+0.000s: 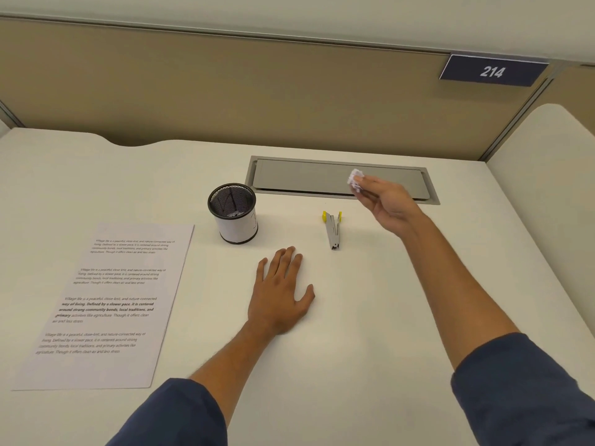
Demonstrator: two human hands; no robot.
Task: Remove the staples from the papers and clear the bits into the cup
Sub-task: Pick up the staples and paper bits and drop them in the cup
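Right hand point(384, 201) pinches crumpled paper point(355, 179) above desk point(402, 300).

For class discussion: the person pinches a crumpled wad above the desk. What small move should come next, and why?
Probably carry the right hand leftward over the mesh cup and drop the paper wad: the wad is pinched well right of the cup, which stands open and already holds bits.

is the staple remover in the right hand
No, the staple remover lies on the desk; the right hand pinches a crumpled paper wad.
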